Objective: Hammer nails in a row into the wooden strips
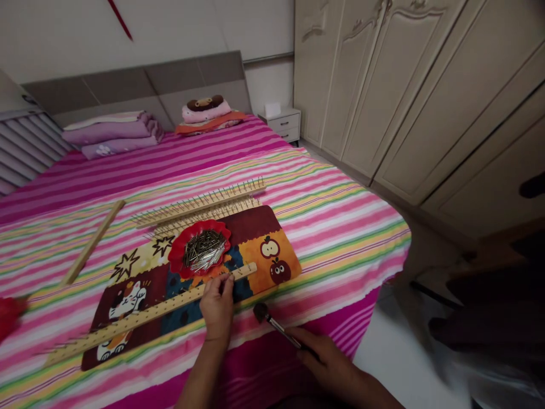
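Pale wood runs slantwise across my view: a long strip (164,308) studded with upright nails, lying over a patterned mat (255,224), its near-left end reaching past the mat onto the striped cover (340,210) of the bed. My left hand (217,304) is at the strip toward its right end, the fingers curled over the wood with thumb and forefinger brought close together; whether a nail is pinched between them I cannot tell. A short stretch of the strip, with a few nails in it, shows to the right of those fingers, and the longer studded part extends to the left. Just beyond the left hand sits a scalloped red bowl (175,255), holding a heap of loose metal nails (204,250). My right hand (326,360) is apart from the strip, nearer to me, its fingers wrapped around the black handle of a dark-headed tool (279,328); the silver shaft points up and left, and the head is just beside the mat's near edge. Past the bowl I see two more nail-studded strips lying nearly parallel, the farther strip (204,206) on the cover. A plain wooden bar (93,243) lies off to the left.
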Available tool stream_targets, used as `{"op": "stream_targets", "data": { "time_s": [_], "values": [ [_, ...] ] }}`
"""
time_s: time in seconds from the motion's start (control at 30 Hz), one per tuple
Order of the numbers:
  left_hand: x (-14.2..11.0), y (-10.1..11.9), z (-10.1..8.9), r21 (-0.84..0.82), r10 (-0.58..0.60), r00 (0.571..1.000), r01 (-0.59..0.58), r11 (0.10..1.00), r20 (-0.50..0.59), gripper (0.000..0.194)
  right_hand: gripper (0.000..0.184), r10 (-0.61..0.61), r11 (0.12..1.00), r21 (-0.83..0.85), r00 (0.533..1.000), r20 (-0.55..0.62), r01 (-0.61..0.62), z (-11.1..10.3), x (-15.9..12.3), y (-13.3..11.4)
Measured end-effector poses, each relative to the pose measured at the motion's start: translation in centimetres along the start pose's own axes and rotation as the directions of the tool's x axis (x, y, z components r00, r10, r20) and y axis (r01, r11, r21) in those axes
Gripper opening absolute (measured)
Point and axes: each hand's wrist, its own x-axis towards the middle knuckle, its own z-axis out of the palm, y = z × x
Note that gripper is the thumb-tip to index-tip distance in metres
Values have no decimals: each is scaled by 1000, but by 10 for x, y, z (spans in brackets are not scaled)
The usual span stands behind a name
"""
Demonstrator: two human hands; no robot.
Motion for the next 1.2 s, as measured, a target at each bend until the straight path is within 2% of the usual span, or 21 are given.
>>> {"op": "stream_targets", "data": {
  "time_s": [0.13, 0.2, 0.37, 0.47, 0.57, 0.67, 0.77, 0.87, 1.0, 1.1, 1.2],
  "values": [
    [-2, -2, 0, 13, 107, 994, -107, 994, 9, 23, 43, 102, 984, 154, 994, -44, -94, 1, 4, -29],
    [-3, -3, 1, 13, 135, 991, -136, 991, 12, 22, 42, 117, 969, 228, 991, -68, -98, 0, 14, -49],
    [-4, -7, 4, -16, 197, 980, -196, 980, 20, 19, 43, -16, 996, 80, 991, -135, 27, -5, 49, -87],
    [-5, -11, 6, -44, 221, 975, -220, 975, 24, 19, 43, -76, 997, 14, 986, -145, 79, -4, 60, -96],
    [-5, -14, 7, -54, 236, 971, -235, 971, 27, 17, 40, -41, 998, -42, 993, -115, 37, 1, 64, -99],
    [-4, -14, 7, -30, 227, 973, -226, 974, 40, 15, 40, 11, 999, -51, 994, -107, -16, 3, 60, -103],
    [-3, -14, 8, -30, 229, 973, -228, 973, 24, 15, 42, -5, 1000, -27, 993, -115, 2, 0, 49, -107],
    [-5, -15, 10, -57, 240, 971, -238, 970, 18, 16, 42, -29, 999, -42, 994, -108, 24, -6, 31, -99],
    [-11, -15, 3, -74, 261, 965, -259, 963, 17, 20, 44, 2, 998, -60, 999, -47, -5, -5, 11, -62],
    [-2, -10, -21, 12, 293, 956, -293, 956, 16, 22, 45, 9, 995, -98, 1000, -8, -10, 3, 3, -27],
    [32, 1, -51, 233, 254, 964, -266, 935, 81, 21, 44, -19, 993, -117, 1000, -12, 18, 9, 2, -4]
  ]
}}
